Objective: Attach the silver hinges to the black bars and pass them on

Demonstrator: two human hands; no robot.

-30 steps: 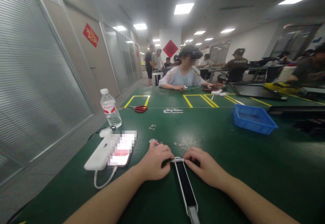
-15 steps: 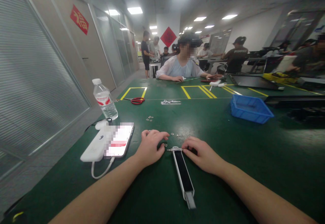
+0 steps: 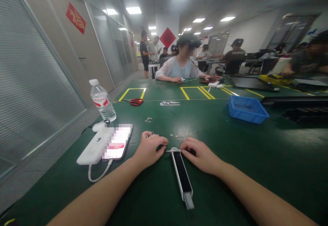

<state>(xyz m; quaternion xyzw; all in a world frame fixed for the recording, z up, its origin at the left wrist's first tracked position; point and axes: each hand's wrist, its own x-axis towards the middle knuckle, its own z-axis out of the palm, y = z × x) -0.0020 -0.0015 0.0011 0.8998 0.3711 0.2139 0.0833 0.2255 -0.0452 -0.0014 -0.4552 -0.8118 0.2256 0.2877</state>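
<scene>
While the right hand (image 3: 200, 154) pinched the metal rod (image 3: 175, 150) at its three-o'clock end, the left hand (image 3: 150, 151) curled partly open by the nine-o'clock tip, any grip unclear, and the black-faced bar (image 3: 182, 172) ran from eleven toward five o'clock.

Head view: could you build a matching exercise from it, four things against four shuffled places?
1. Red-handled metal scissors
2. Blue plastic bin
3. Smartphone with lit screen
4. White-framed black bar

A. Beside the white power bank
B. Far end between left hand and right hand
C. At the leftmost yellow tape outline
D. Right of both hands

1-C; 2-D; 3-A; 4-B
</scene>
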